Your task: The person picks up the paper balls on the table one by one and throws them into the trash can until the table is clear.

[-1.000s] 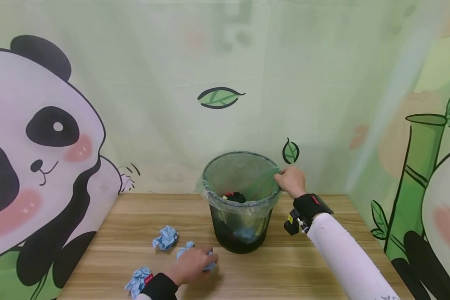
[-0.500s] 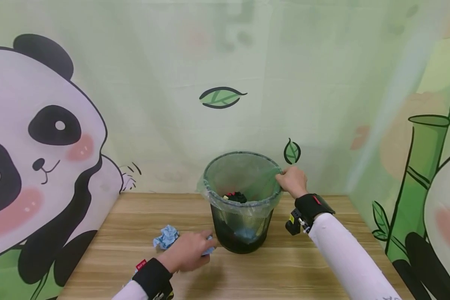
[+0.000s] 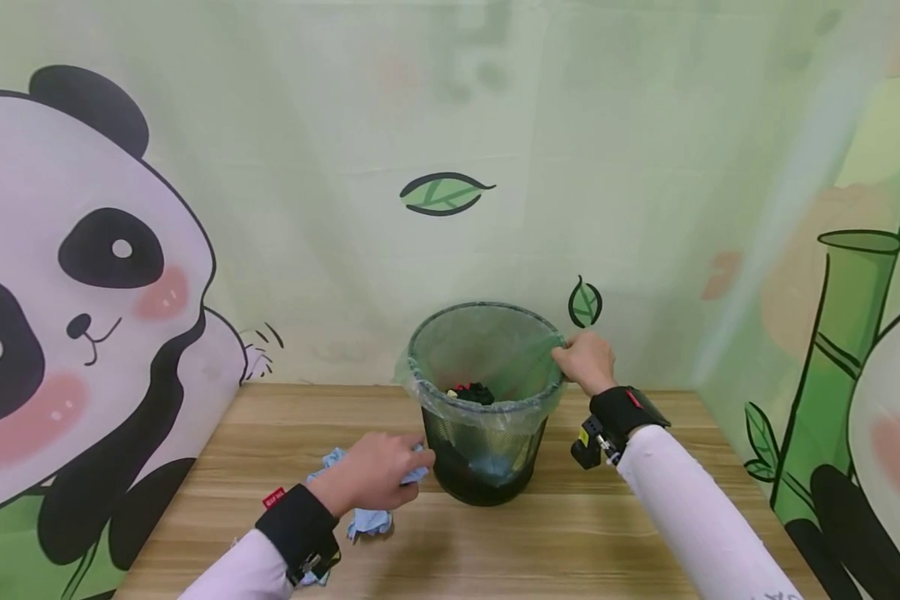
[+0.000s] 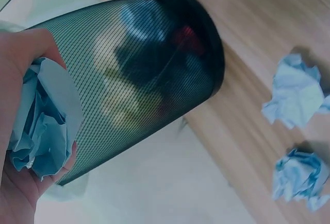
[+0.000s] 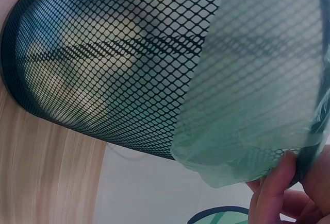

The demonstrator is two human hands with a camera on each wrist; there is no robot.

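My left hand (image 3: 375,471) grips a crumpled blue paper ball (image 4: 49,118), fingers curled round it, just left of a black mesh wastebasket (image 3: 450,458). The basket stands upright, lined with a thin green plastic bag (image 3: 487,342) folded over its rim. On the right side, my right hand (image 3: 588,362) holds the rim and bag edge between thumb and fingers, which the right wrist view also shows. Inside the basket lie dark, red and pale bits of rubbish (image 3: 474,393), seen blurred through the mesh.
Another blue paper ball (image 3: 370,522) lies on the wooden table (image 3: 570,542) below my left hand. A second ball (image 3: 333,456) is partly hidden behind that hand, and a bit of blue paper (image 3: 313,578) shows under the wrist. Behind stands a panda-print backdrop (image 3: 330,250).
My left hand has picked a paper ball off the table and moved up and away from me, to beside the basket. The right hand has kept its hold on the rim.
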